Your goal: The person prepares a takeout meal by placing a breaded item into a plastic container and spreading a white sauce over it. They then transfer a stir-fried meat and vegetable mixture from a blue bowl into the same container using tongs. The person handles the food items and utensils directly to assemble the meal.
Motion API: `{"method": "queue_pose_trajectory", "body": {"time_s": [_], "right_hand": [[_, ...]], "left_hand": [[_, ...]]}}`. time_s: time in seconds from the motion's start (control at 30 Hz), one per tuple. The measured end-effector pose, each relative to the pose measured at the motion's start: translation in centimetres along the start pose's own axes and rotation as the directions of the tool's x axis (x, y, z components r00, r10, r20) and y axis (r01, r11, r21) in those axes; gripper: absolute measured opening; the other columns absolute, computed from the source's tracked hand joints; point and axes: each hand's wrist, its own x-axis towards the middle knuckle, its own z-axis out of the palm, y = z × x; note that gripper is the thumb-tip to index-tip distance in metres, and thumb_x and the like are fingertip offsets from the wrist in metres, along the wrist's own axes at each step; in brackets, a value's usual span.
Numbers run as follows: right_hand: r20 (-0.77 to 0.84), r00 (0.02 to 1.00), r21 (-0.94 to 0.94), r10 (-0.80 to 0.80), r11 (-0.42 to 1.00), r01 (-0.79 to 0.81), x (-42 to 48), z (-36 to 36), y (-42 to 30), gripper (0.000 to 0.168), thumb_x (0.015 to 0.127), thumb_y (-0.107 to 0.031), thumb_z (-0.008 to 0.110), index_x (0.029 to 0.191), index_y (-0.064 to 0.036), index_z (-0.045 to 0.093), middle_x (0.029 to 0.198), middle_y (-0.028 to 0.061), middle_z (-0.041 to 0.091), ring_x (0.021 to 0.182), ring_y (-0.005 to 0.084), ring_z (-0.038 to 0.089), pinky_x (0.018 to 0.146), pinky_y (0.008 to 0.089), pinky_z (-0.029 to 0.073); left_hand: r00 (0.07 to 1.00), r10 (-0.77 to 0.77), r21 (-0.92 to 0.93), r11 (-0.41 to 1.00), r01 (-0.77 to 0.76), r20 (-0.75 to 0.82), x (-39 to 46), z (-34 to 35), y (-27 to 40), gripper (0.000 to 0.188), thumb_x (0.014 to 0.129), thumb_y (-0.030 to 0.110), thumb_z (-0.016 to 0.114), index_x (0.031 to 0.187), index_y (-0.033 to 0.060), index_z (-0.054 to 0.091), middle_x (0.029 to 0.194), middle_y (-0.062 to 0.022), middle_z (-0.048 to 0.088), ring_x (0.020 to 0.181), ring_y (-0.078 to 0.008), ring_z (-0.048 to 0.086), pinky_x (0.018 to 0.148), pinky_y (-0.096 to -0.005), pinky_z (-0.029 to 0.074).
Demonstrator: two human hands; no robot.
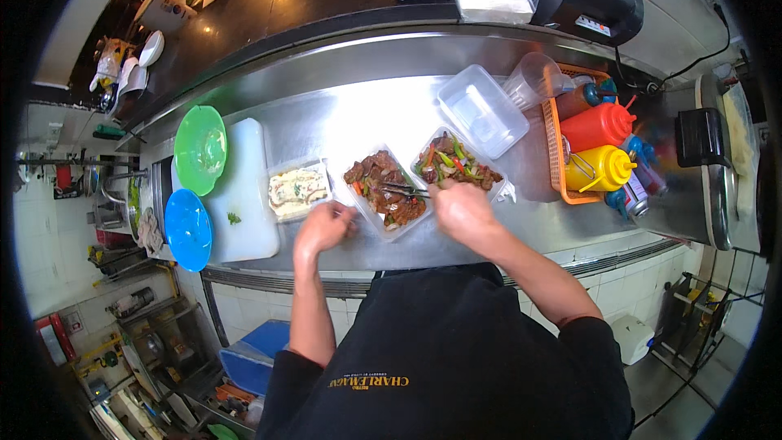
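My right hand [461,211] grips slim metal tongs [403,188], whose tips reach into a clear plastic container of sliced meat and vegetables [394,208]. Just right of it stands a second container [461,165] with meat, peppers and onion strips, partly behind my right hand. My left hand [327,226], its fingers curled and blurred, is between the middle container and a clear container of creamy white food with green and red bits [299,190]. Whether the left fingers touch or hold anything is unclear.
Behind the food sits a clear plastic container [482,110] with no food visible in it. An orange basket [553,153] holds squeeze bottles at right. At left, green [200,150] and blue [188,229] bowls overlap a white cutting board [244,195] on the steel counter [366,104].
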Motion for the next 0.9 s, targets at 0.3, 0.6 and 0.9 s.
{"method": "queue_pose_trajectory", "body": {"time_s": [0.3, 0.6, 0.9], "right_hand": [[0.115, 0.991, -0.118, -0.076, 0.989, 0.089, -0.1, -3.7, -2.7, 0.018, 0.08, -0.01, 0.051, 0.085, -0.002, 0.066, 0.083, 0.0213, 0.063, 0.075, 0.0354, 0.066, 0.064, 0.048, 0.053], [-0.041, 0.994, -0.08, -0.103, 0.992, 0.099, 2.6, -3.2, -1.4, 0.02, 0.076, -0.009, 0.055, 0.093, -0.003, 0.065, 0.084, 0.0195, 0.063, 0.074, 0.0351, 0.066, 0.065, 0.0477, 0.053], [0.072, 0.996, -0.061, -0.051, 0.997, 0.055, -1.4, -1.9, -3.4, 0.023, 0.079, -0.011, 0.053, 0.098, -0.003, 0.065, 0.086, 0.0214, 0.063, 0.077, 0.035, 0.066, 0.062, 0.0456, 0.054]], "left_hand": [[0.961, 0.149, -0.112, 0.978, -0.179, -0.232, -0.1, 5.7, -2.6, 0.026, 0.084, 0.019, 0.056, 0.095, -0.0043, 0.052, 0.078, -0.0198, 0.064, 0.072, -0.0313, 0.064, 0.067, -0.0395, 0.05], [0.925, 0.219, 0.03, 0.975, -0.221, -0.311, 1.1, 4.7, -2.0, 0.019, 0.084, 0.014, 0.054, 0.094, -0.0017, 0.051, 0.082, -0.0183, 0.06, 0.07, -0.0293, 0.06, 0.067, -0.0388, 0.047], [0.896, 0.264, -0.032, 0.955, -0.294, -0.356, 1.4, 4.7, -2.3, 0.013, 0.085, 0.011, 0.052, 0.093, 0.0002, 0.051, 0.076, -0.0152, 0.061, 0.064, -0.0257, 0.064, 0.061, -0.0374, 0.049]]}}
